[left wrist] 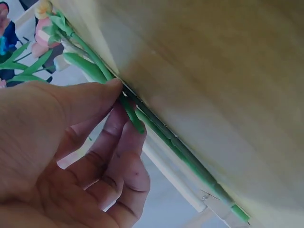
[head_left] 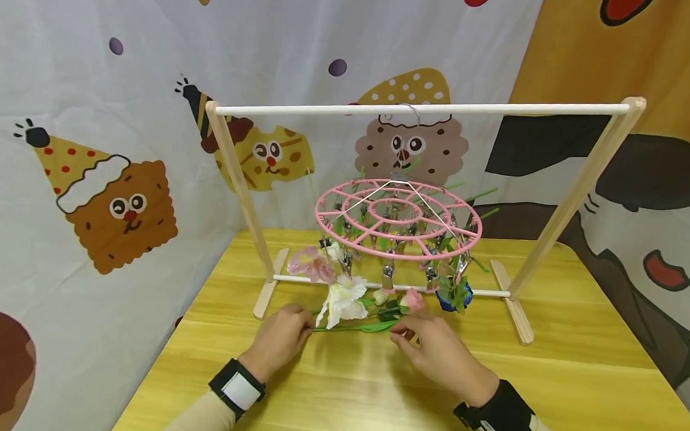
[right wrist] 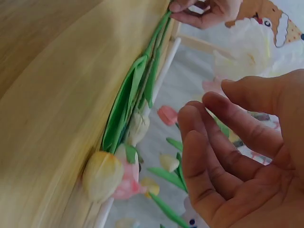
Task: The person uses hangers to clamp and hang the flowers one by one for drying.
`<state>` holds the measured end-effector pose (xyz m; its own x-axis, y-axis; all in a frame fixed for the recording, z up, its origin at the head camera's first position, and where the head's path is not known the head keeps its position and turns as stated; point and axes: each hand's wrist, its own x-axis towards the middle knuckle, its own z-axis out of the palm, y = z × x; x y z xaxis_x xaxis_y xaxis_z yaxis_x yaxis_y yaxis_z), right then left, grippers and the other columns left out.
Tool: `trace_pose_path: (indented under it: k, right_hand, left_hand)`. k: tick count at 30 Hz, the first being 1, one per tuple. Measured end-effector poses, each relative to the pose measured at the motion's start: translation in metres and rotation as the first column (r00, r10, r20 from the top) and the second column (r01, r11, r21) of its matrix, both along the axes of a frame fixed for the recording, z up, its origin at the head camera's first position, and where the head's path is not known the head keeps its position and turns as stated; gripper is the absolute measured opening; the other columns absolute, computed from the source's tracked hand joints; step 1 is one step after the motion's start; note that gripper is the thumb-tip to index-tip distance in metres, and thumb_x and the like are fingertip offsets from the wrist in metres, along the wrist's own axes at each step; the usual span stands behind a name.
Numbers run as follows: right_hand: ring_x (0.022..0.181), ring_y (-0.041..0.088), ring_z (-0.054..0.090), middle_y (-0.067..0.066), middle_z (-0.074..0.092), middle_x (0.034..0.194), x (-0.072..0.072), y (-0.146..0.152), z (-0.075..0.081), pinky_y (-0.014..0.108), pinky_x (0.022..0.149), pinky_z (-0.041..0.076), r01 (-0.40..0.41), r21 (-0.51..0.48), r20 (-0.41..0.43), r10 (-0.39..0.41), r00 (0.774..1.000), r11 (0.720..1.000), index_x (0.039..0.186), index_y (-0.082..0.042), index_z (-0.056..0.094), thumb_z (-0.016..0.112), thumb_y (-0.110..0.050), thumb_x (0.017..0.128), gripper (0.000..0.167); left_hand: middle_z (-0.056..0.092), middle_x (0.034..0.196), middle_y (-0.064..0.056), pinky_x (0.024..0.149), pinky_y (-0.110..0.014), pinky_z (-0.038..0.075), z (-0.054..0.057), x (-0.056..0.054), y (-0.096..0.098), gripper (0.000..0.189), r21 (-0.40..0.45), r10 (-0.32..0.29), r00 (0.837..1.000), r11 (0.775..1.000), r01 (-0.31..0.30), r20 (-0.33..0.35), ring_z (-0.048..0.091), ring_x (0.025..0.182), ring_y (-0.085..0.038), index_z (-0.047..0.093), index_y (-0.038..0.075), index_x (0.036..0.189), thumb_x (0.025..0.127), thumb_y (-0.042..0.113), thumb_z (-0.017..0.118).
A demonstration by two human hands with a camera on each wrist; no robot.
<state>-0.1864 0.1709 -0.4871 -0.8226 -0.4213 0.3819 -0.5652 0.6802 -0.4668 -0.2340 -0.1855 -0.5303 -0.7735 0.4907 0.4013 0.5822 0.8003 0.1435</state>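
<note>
My left hand (head_left: pixel 280 342) pinches the green stem (left wrist: pixel 133 116) of an artificial tulip between thumb and finger, close to the stem's lower end. Its pale yellow bud (right wrist: pixel 102 176) lies at the right end, low on the table. Beside it are a pink flower (right wrist: pixel 125 183), a white bud (right wrist: pixel 137 128) and other stems (left wrist: pixel 180 152) along the tabletop. My right hand (head_left: pixel 440 351) hovers near the tulip's leaves (right wrist: pixel 124 99), fingers loosely bent and holding nothing. A large white flower (head_left: pixel 342 301) hangs between both hands.
Behind the hands stands a wooden rack (head_left: pixel 577 187) with a white rod (head_left: pixel 326 112). From it hangs a pink round clip hanger (head_left: pixel 398 253) with several metal clips holding flowers head down, including a pink one (head_left: pixel 310 264) and a blue one (head_left: pixel 448 300).
</note>
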Motion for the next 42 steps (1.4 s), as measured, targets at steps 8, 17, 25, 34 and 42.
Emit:
trace_pose_path:
  k: [8, 17, 25, 34, 42]
  right_hand:
    - [0.085, 0.002, 0.069, -0.001, 0.077, 0.107, 0.0, -0.01, -0.006, 0.019, 0.071, 0.059, -0.018, 0.091, 0.067, 0.012, 0.998, 0.996, 0.119, -0.012, 0.087, 0.088, -0.011, 0.105, 0.013]
    - [0.083, 0.006, 0.067, 0.011, 0.079, 0.117, 0.001, -0.013, -0.006, 0.02, 0.068, 0.058, -0.032, 0.136, 0.012, 0.031, 0.999, 0.99, 0.133, -0.005, 0.085, 0.091, -0.006, 0.102, 0.031]
    - [0.087, 0.009, 0.069, 0.001, 0.081, 0.105, 0.002, -0.007, -0.007, 0.023, 0.072, 0.061, -0.052, 0.134, -0.018, 0.055, 0.998, 0.99, 0.118, -0.01, 0.089, 0.091, -0.003, 0.1, 0.02]
    - [0.087, 0.011, 0.076, 0.003, 0.081, 0.105, 0.003, 0.0, 0.0, 0.022, 0.072, 0.064, -0.045, 0.041, -0.102, 0.049, 0.994, 0.998, 0.111, -0.011, 0.089, 0.09, 0.001, 0.099, 0.017]
    - [0.078, -0.007, 0.053, -0.006, 0.073, 0.096, 0.01, -0.001, 0.013, 0.018, 0.063, 0.05, -0.05, -0.093, -0.13, 0.038, 0.991, 0.994, 0.111, -0.015, 0.089, 0.09, 0.0, 0.099, 0.019]
  left_hand:
    - [0.072, 0.089, 0.0, 0.069, -0.027, 0.063, 0.003, 0.014, 0.01, 0.024, 0.061, 0.009, 1.0, 0.998, -0.009, 0.014, 0.072, 0.083, -0.015, 0.075, 0.013, 0.089, 0.095, 0.003, 0.097]
    - [0.083, 0.102, -0.001, 0.075, -0.023, 0.065, 0.015, 0.036, 0.026, 0.014, 0.297, -0.075, 0.982, 0.955, 0.02, 0.173, 0.077, 0.09, -0.01, 0.084, 0.012, 0.102, 0.1, 0.0, 0.091]
    - [0.082, 0.097, 0.001, 0.067, -0.017, 0.061, 0.022, 0.052, 0.037, 0.018, 0.427, -0.18, 0.983, 0.892, 0.149, 0.032, 0.073, 0.084, -0.004, 0.086, 0.013, 0.102, 0.095, -0.002, 0.094]
    - [0.088, 0.103, 0.006, 0.073, -0.024, 0.069, 0.041, 0.055, 0.049, 0.02, 0.597, -0.133, 0.99, 0.799, 0.078, 0.049, 0.08, 0.088, -0.002, 0.087, 0.022, 0.107, 0.096, 0.009, 0.097]
    - [0.088, 0.125, -0.007, 0.084, -0.035, 0.075, 0.046, 0.055, 0.063, 0.031, 0.817, -0.269, 0.955, 0.574, 0.058, 0.121, 0.088, 0.095, -0.016, 0.083, 0.017, 0.126, 0.099, 0.009, 0.094]
